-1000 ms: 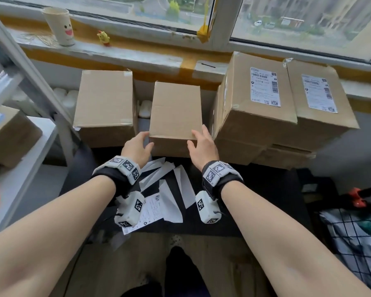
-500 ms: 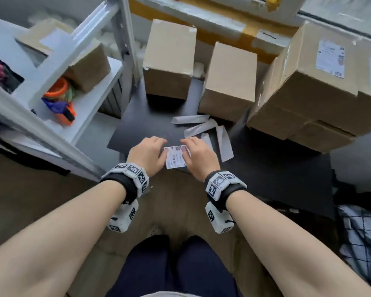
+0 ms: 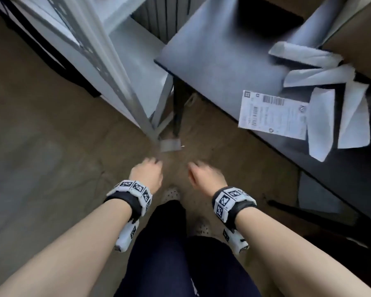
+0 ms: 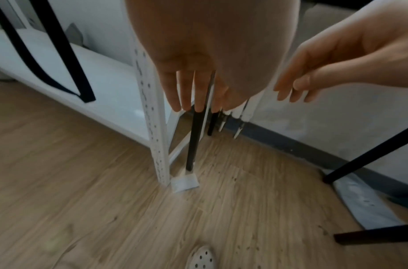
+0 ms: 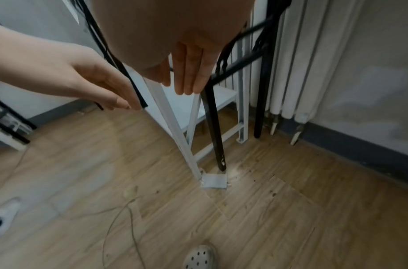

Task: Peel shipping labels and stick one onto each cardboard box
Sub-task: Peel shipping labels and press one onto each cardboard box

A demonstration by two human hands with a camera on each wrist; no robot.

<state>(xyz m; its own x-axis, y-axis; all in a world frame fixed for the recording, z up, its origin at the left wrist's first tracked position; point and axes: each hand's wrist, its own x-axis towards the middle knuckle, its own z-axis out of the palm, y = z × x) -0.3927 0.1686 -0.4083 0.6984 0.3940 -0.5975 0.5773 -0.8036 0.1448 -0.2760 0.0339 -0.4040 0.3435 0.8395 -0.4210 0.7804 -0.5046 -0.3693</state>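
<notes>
A printed shipping label (image 3: 272, 114) lies flat at the near edge of the dark table (image 3: 212, 61), with nothing holding it. Several white backing strips (image 3: 321, 125) lie beside it. Only a blurred brown edge of a cardboard box (image 3: 364, 46) shows at the top right. Both hands hang below the table edge, above the wooden floor. My left hand (image 3: 146, 174) (image 4: 189, 91) points down with straight fingers and holds nothing. My right hand (image 3: 204, 176) (image 5: 189, 72) is likewise empty. A small white paper piece (image 3: 169, 144) (image 4: 184, 183) (image 5: 215, 181) lies on the floor below them.
A white perforated shelf post (image 3: 124, 88) and a black table leg (image 3: 178, 108) stand right by the paper piece. A white radiator (image 5: 301, 63) lines the wall behind. A thin cable (image 5: 120, 218) runs over the floor. My perforated shoes (image 3: 171, 192) are just beneath the hands.
Both hands have let go of the label, which now lies on the table edge. They have dropped below the table toward the floor, and the head view has tilted down.
</notes>
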